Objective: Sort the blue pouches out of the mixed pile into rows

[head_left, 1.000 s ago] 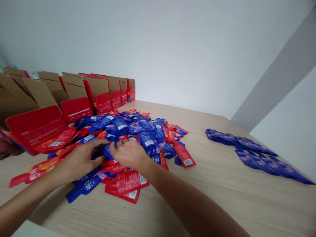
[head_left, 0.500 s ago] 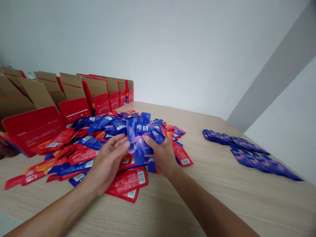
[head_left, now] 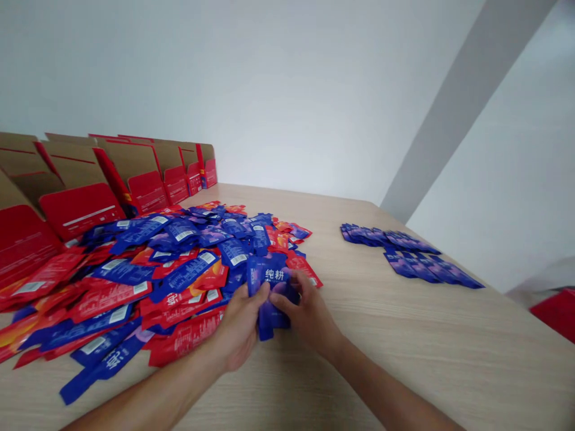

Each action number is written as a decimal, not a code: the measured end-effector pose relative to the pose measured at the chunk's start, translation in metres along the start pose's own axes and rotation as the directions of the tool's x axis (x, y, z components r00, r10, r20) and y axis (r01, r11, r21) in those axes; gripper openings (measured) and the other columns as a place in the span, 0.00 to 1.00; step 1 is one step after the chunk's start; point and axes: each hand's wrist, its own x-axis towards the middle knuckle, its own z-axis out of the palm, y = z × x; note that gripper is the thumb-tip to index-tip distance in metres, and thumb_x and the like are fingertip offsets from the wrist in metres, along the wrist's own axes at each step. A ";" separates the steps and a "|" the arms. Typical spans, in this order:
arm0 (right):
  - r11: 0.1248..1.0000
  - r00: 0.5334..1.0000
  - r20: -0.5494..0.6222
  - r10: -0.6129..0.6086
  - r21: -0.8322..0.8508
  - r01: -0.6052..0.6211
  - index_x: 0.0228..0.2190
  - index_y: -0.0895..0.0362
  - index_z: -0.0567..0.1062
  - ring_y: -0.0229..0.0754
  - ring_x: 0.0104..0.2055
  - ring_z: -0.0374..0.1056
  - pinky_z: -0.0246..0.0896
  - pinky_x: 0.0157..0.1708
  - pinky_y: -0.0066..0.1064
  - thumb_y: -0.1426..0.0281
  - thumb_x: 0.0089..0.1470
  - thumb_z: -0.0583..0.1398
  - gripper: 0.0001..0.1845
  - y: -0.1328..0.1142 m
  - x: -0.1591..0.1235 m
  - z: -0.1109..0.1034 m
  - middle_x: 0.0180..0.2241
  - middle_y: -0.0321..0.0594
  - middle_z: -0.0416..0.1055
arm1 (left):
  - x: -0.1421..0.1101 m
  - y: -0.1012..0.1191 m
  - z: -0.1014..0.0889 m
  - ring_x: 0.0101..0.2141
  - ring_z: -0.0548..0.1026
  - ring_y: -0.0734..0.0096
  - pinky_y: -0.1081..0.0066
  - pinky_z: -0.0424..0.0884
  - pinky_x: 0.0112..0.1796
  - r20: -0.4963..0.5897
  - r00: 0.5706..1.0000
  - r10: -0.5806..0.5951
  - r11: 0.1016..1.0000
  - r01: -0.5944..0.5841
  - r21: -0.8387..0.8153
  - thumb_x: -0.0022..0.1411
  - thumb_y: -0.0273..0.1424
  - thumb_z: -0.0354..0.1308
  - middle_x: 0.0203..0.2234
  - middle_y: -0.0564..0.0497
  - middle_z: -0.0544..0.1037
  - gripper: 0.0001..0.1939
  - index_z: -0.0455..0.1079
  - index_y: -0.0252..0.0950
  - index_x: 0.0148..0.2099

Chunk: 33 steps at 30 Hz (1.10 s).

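A small bunch of blue sachets (head_left: pixel 271 279) with white characters is held upright between both hands, just above the wooden table (head_left: pixel 404 335). My left hand (head_left: pixel 239 326) grips its left edge with fingers closed. My right hand (head_left: pixel 307 312) pinches its right side. Immediately to the left spreads a large loose pile of red and blue sachets (head_left: pixel 148 275).
A row of open red and brown cardboard boxes (head_left: pixel 135 176) lines the table's far left. A neat overlapping row of blue sachets (head_left: pixel 408 251) lies at the right. Something red (head_left: pixel 554 311) sits beyond the table's right edge.
Both hands left the pile, lifted blue sachets out of it, and brought them down and nearer to me. The view has swung to the right.
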 end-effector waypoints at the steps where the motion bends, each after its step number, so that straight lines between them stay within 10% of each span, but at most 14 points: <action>1: 0.999 1.000 0.022 0.022 0.030 -0.023 0.50 0.53 0.76 0.51 0.51 0.75 0.72 0.53 0.46 0.57 0.46 0.73 0.31 0.002 -0.002 -0.002 0.47 0.43 0.80 | 0.000 -0.003 0.002 0.42 0.87 0.60 0.66 0.85 0.39 0.027 0.999 -0.036 0.999 0.035 0.034 0.67 0.33 0.69 0.46 0.43 0.88 0.13 0.78 0.36 0.52; 8: 0.995 0.999 -0.026 0.041 -0.086 -0.043 0.39 0.54 0.77 0.47 0.41 0.75 0.71 0.45 0.39 0.65 0.51 0.68 0.13 0.009 -0.006 -0.024 0.37 0.37 0.80 | 0.012 -0.003 -0.009 0.28 0.85 0.57 0.70 0.74 0.19 0.262 0.950 -0.172 0.898 0.041 0.438 0.47 0.49 0.79 0.34 0.47 0.85 0.30 0.76 0.37 0.46; 20: 0.939 0.983 -0.068 0.172 0.312 -0.143 0.37 0.54 0.84 0.47 0.35 0.76 0.75 0.39 0.38 0.48 0.43 0.76 0.26 -0.017 0.005 -0.068 0.33 0.37 0.83 | 0.025 0.045 -0.021 0.17 0.67 0.71 0.72 0.58 0.20 0.361 0.926 -0.112 0.457 -0.274 0.846 0.54 0.49 0.64 0.17 0.54 0.76 0.18 0.74 0.40 0.31; 27: 0.975 0.996 -0.039 0.079 0.209 -0.069 0.39 0.52 0.82 0.46 0.34 0.74 0.72 0.35 0.35 0.42 0.48 0.73 0.30 -0.038 -0.001 -0.104 0.34 0.39 0.81 | 0.043 0.086 0.027 0.19 0.69 0.69 0.71 0.56 0.22 0.485 0.875 -0.015 0.224 -0.469 0.854 0.49 0.36 0.67 0.16 0.56 0.75 0.09 0.75 0.41 0.22; 33: 0.994 0.999 0.000 0.054 0.100 -0.054 0.38 0.53 0.78 0.42 0.31 0.69 0.69 0.35 0.33 0.44 0.55 0.69 0.25 -0.022 0.001 -0.115 0.32 0.36 0.78 | 0.073 0.072 0.084 0.15 0.71 0.67 0.71 0.58 0.19 0.514 0.855 -0.063 0.366 -0.460 0.809 0.45 0.26 0.72 0.11 0.60 0.71 0.10 0.75 0.40 0.29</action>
